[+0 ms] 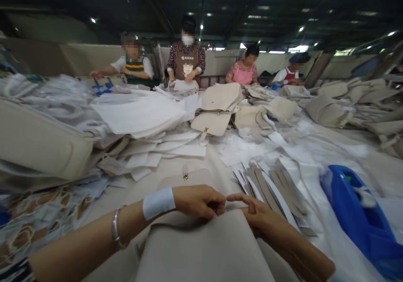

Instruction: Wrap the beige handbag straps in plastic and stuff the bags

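A plain beige leather-like bag (pixel 204 248) stands close in front of me. At its far top edge is my left hand (pixel 201 201), fingers curled into a pinch; what lies between the fingertips is too small to make out. My right hand (pixel 256 214) is at the bag's right corner. Its index finger stretches toward my left fingertips, nearly meeting them, while its lower fingers are partly hidden by the bag. Beyond my left hand lies a beige flap (pixel 198 179) with a gold-coloured clasp (pixel 185 176).
Grey-beige and white strips (pixel 267 185) lie right of centre, before a blue plastic container (pixel 355 219). Corded tags (pixel 47 214) spread at left. White sheets (pixel 141 109) and beige bags (pixel 220 101) are heaped beyond. Several co-workers, one in a brown apron (pixel 187 63), work across the table.
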The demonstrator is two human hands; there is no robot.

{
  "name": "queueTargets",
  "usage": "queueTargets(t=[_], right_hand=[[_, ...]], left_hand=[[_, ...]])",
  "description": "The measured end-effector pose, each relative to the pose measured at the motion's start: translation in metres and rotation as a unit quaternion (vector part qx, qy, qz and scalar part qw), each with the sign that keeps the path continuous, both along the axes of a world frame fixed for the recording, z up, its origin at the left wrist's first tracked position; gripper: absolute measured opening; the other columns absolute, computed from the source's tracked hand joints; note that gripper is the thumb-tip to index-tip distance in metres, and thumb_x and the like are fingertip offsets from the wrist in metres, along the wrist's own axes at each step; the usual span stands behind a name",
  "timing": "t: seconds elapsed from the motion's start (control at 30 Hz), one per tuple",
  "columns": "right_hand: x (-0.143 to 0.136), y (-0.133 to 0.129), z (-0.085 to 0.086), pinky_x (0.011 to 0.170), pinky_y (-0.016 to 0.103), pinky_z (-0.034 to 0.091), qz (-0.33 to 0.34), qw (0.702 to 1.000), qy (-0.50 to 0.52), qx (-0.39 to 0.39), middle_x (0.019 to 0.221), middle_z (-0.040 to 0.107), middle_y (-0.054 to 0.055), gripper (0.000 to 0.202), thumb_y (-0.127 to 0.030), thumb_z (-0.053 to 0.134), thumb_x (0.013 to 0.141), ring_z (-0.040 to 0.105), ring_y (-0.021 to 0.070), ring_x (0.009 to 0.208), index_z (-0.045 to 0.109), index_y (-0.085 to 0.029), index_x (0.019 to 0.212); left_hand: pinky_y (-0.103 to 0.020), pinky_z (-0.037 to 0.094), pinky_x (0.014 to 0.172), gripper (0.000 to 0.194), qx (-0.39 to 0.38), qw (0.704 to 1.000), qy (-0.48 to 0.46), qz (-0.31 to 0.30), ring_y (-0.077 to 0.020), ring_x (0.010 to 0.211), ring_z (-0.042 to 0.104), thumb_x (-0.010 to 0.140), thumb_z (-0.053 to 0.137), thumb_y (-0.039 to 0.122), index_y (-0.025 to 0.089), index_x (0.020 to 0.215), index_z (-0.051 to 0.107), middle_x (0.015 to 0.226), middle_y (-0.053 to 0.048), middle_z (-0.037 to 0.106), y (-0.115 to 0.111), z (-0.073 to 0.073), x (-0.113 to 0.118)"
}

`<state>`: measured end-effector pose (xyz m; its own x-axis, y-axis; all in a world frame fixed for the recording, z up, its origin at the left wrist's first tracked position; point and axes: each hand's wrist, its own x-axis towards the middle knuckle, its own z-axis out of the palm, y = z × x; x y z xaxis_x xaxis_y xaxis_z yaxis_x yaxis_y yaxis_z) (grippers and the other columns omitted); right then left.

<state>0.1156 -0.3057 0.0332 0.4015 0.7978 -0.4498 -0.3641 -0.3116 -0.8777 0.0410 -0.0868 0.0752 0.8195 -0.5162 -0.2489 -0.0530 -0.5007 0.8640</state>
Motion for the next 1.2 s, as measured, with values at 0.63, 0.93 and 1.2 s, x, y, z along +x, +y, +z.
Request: queueTargets(t=[0.63, 0.93, 1.2], right_hand=[[0.0, -0.002, 0.007, 0.045, 0.02, 0.014, 0.023, 0.998, 0.052, 0.013, 0.065, 0.053, -0.007, 0.064, -0.042, 0.078, 0.068, 0.026, 0.0036, 0.046, 0.047, -0.021, 0.12], [0.002, -0.006, 0.003, 0.046, 0.021, 0.012, 0.028, 0.998, 0.06, 0.016, 0.061, 0.051, -0.007, 0.066, -0.046, 0.078, 0.07, 0.028, 0.0043, 0.047, 0.045, -0.022, 0.121], [0.002, -0.005, 0.002, 0.046, 0.02, 0.018, 0.038, 0.995, 0.087, 0.018, 0.064, 0.055, -0.006, 0.066, -0.046, 0.079, 0.069, 0.038, 0.0056, 0.048, 0.044, -0.024, 0.12]], left_hand=[[-0.02, 0.033, 0.052, 0.014, -0.075, 0.987, 0.14, -0.038, -0.0083, 0.055, 0.038, 0.066, 0.052, 0.008, 0.019, 0.068, 0.044, 0.06, 0.008, 0.039, 0.012, -0.003, -0.01], [-0.018, 0.031, 0.048, 0.017, -0.131, 0.961, 0.242, 0.021, -0.0067, 0.051, 0.037, 0.071, 0.066, 0.016, 0.018, 0.07, 0.049, 0.061, 0.008, 0.041, 0.038, -0.014, -0.042], [-0.019, 0.033, 0.044, 0.033, -0.13, 0.943, 0.301, 0.054, -0.008, 0.047, 0.042, 0.071, 0.078, 0.041, 0.017, 0.069, 0.056, 0.054, 0.006, 0.049, 0.07, -0.012, -0.072]])
